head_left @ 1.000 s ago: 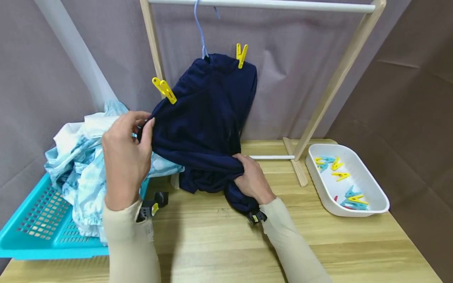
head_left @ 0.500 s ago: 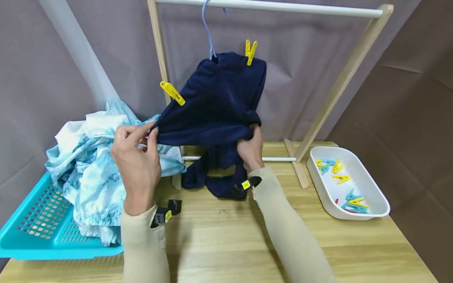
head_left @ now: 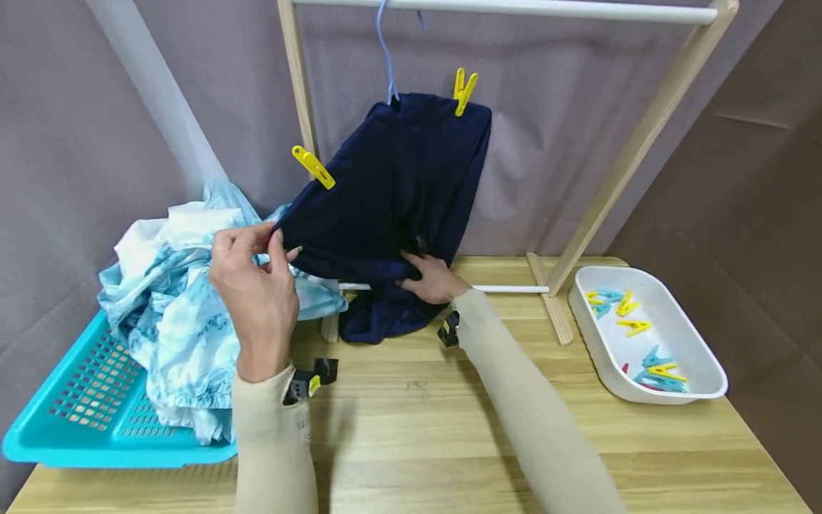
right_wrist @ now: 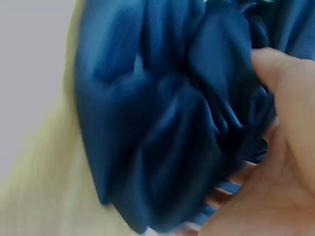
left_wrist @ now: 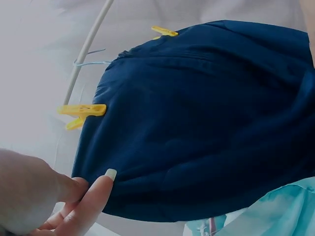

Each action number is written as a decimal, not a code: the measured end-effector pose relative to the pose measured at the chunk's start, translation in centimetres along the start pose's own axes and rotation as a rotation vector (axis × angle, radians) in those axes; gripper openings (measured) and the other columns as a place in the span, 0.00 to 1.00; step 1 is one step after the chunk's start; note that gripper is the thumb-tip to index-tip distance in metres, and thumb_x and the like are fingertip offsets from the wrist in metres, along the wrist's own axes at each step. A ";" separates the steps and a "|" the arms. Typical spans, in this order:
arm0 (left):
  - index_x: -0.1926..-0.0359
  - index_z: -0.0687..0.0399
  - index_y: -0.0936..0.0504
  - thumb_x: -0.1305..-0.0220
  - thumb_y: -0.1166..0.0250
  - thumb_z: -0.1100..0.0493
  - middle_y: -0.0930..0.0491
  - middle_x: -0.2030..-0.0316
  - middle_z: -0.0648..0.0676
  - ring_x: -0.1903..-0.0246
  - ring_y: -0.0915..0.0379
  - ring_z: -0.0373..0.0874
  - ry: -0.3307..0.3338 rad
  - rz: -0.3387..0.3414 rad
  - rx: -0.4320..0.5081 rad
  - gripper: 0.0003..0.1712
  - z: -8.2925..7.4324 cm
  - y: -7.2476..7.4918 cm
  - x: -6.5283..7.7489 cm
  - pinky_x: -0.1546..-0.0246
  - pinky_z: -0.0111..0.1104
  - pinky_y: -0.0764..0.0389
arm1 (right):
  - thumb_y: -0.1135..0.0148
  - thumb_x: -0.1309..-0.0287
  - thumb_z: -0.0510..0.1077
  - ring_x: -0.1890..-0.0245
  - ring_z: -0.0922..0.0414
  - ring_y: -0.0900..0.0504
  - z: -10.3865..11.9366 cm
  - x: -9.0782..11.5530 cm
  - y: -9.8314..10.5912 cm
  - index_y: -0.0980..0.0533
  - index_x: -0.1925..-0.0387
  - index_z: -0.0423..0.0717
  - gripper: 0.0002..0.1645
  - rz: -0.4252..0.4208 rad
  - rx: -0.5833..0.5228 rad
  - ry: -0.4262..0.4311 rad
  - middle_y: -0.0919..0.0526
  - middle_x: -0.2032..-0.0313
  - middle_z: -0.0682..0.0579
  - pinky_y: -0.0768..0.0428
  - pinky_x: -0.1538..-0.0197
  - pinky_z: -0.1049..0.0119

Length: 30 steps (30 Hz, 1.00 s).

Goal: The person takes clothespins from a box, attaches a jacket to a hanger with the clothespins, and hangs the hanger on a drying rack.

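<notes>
Hands (head_left: 260, 293): both holding navy garment (head_left: 353, 214) | sleeve label (head_left: 304, 426): print too small to read

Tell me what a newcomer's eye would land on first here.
Probably the dark blue garment at the centre of the head view, hanging from the rack with two yellow clothespins clipped on its upper edges. The left hand pinches its left edge; the right hand grips it lower down. Next come the turquoise basket heaped with blue-and-white cloth at left, and the white tray of loose clothespins at right.
</notes>
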<state>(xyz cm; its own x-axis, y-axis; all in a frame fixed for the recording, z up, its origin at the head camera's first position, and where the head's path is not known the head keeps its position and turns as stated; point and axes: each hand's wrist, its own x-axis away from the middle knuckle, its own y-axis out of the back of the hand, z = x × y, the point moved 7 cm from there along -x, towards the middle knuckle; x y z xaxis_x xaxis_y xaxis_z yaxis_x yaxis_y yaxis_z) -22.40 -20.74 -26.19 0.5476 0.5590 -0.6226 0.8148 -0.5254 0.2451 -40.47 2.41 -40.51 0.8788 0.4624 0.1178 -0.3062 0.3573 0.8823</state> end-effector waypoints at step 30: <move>0.48 0.62 0.13 0.26 0.40 0.59 0.23 0.57 0.64 0.59 0.21 0.51 0.015 0.011 0.006 0.15 1.0 0.1 -0.3 0.68 0.10 0.30 | 0.42 0.52 0.31 0.48 0.41 0.22 1.9 -1.1 1.3 0.21 0.55 0.43 0.19 -0.424 -0.234 0.046 0.16 0.53 0.40 0.25 0.40 0.51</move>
<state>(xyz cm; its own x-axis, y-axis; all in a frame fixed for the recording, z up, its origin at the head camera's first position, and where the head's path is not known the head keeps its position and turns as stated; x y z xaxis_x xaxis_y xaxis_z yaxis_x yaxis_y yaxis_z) -22.65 -21.61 -26.65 0.5591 0.5631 -0.6086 0.8078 -0.5352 0.2470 -41.16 0.80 -38.63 0.9283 0.2701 -0.2556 -0.0028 0.6924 0.7215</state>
